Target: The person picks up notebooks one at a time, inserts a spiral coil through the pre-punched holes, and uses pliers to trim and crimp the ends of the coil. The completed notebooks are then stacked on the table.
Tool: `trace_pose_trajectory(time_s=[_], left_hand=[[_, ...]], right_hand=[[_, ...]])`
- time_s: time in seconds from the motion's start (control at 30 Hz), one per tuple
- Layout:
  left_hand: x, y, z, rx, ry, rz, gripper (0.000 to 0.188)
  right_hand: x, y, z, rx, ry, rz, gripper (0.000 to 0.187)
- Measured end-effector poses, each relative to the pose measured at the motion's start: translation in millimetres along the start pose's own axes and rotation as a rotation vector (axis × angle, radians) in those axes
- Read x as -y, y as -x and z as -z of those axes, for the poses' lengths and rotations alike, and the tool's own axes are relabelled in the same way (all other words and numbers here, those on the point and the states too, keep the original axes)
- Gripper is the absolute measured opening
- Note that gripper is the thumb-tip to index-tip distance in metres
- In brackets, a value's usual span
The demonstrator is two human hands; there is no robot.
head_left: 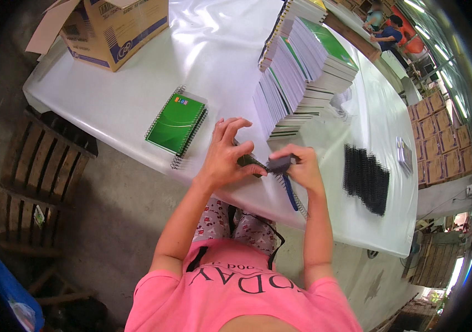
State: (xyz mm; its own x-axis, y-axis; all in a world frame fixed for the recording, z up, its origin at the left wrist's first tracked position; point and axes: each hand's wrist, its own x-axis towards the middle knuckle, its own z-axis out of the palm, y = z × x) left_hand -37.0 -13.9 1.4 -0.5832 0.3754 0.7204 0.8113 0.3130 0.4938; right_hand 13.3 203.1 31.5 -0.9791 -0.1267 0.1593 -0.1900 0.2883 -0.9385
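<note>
In the head view, my left fingers (pixel 242 149) pinch a dark flat piece (pixel 250 164) between thumb and forefinger, the rest loosely spread. My right fingers (pixel 303 157) curl closed round a dark, blurred object (pixel 280 164) just beside it, above the tabletop's (pixel 114 94) near edge, a blue strip (pixel 289 193) below. The green spiral notebook (pixel 176 123) lies left, black coils (pixel 365 180) right.

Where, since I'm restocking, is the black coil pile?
In the head view, the black coil pile lies at right on the white table, right of the right hand.
</note>
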Motion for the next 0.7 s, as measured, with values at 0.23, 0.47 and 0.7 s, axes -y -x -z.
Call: trace_pose_trajectory(time_s=[0.23, 0.47, 0.7], left_hand=[[-0.5, -3.2, -2.1, 0.009, 0.0, -0.013, 0.056], [-10.4, 5.5, -5.9, -0.033, -0.131, 0.039, 0.054], [-26.0, 24.3, -23.5, -0.169, -0.42, 0.116, 0.048]], right_hand=[[3.1, -0.2, 3.0, -0.006, 0.063, -0.074, 0.024], [26.4, 30.2, 41.9, -0.528, 0.87, -0.278, 0.044], [56.2, 37.1, -31.7, -0.294, 0.774, 0.179, 0.048]])
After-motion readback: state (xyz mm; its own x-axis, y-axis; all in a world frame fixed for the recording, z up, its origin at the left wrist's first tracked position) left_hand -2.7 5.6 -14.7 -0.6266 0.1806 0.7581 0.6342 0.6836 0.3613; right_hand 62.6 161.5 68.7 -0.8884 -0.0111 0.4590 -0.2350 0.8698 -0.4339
